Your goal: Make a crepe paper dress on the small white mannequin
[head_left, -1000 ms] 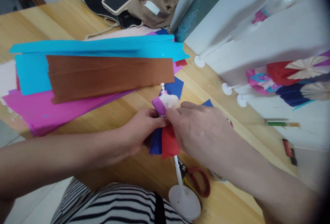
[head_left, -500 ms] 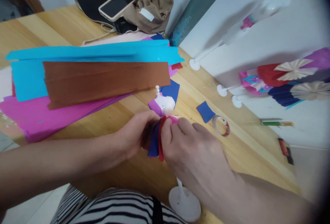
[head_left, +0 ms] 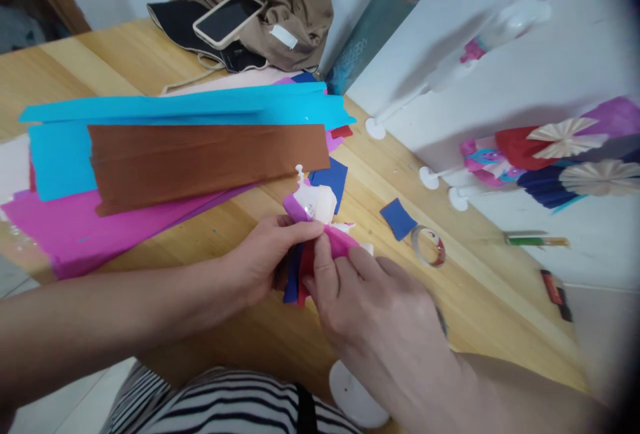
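Observation:
Both hands meet over layered paper that looks like crepe, with red [head_left: 309, 264], dark blue [head_left: 293, 275] and pink [head_left: 344, 241] pieces. My left hand [head_left: 273, 251] is closed on the paper from the left, its thumb pressed along the upper edge. Pinching the red and pink layers, my right hand [head_left: 380, 301] works close against the left thumb. Just beyond the fingers, a small white figure [head_left: 324, 204] with a purple part lies against the paper; how they join is hidden. A round white base [head_left: 350, 391] shows below my right wrist.
Brown [head_left: 210, 164], blue [head_left: 65, 161] and magenta [head_left: 75, 241] paper sheets lie at left. A tape roll [head_left: 428, 246] and blue paper square [head_left: 398, 219] are at right. Behind stand a phone [head_left: 227, 19], brown cloth [head_left: 300, 14] and bottle [head_left: 375, 27]; decorated stands [head_left: 457, 199] line the wall.
My left thumb has come over the upper edge of the paper. More of the red and pink layers shows between my hands, and my right hand has shifted slightly down.

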Available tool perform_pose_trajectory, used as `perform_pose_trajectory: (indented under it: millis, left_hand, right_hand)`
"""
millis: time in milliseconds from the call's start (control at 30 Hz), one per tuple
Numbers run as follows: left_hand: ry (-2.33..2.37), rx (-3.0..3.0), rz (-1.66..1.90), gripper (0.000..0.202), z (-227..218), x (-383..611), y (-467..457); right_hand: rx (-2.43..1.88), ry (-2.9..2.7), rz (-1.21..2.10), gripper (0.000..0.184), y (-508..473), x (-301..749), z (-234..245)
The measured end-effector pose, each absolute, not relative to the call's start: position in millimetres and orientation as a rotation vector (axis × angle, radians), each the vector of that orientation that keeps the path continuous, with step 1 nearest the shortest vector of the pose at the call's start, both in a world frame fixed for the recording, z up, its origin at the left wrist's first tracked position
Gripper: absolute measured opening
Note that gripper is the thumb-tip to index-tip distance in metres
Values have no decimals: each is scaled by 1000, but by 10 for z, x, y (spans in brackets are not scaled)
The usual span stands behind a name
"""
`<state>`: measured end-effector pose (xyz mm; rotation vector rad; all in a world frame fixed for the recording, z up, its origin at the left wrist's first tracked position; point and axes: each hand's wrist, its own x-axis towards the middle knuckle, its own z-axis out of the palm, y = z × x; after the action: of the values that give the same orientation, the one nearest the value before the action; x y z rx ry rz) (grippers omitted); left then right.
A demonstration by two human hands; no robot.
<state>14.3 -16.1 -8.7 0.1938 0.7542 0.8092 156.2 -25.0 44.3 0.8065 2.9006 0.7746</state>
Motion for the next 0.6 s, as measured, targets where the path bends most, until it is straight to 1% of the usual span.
perform_pose_trajectory:
  millis: [100,200,267,333,467,600]
  left_hand:
    - [820,233,835,26,-63,149,-157]
    - [801,252,864,27,-51,157,-156]
    - [786,267,871,27,-58,162,-157]
    - [798,278,869,27,-65,163,-157]
    - [850,267,879,25,-57,161,-149]
    - [877,257,859,25,-37,160,-136]
  right_hand:
    - [839,3005,605,27,-187,1666,562]
    - [949,3106,210,27,-105,1780,704]
    - [1069,3117,-86,27,-46,1839,763]
    - [1203,3096,-314,26,11,1879,777]
    - [1463,3072,-538,18,125,1924,742]
    - [1592,2998,-764,17,228,1963,711]
